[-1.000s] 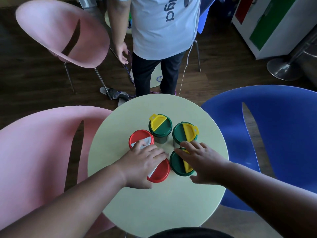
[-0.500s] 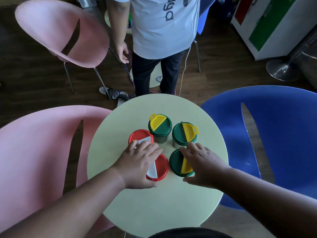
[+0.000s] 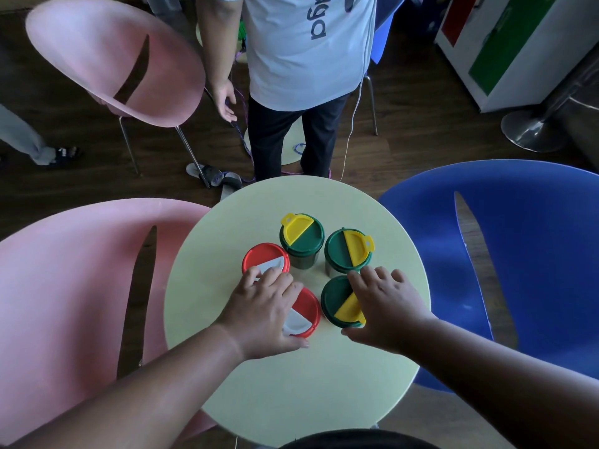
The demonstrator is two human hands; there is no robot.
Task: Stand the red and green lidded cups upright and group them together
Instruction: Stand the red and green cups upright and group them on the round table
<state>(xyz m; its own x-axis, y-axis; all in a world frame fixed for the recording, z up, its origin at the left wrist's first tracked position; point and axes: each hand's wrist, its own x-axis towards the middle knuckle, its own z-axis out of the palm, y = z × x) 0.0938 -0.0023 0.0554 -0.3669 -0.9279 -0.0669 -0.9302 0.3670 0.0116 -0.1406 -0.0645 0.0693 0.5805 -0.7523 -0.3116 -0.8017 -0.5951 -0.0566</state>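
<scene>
Five lidded cups upright, clustered mid-worktop [image 3: 324, 377]. L hand [image 3: 262, 314] curls round near red cup [image 3: 303, 314]; R hand [image 3: 385, 307] round near green cup [image 3: 338, 303]; gap btwn them remains.

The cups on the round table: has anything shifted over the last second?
The near red cup slid slightly toward the person under the left hand. The right hand slid right off the near green cup, uncovering its lid. The three far cups stayed put.
</scene>
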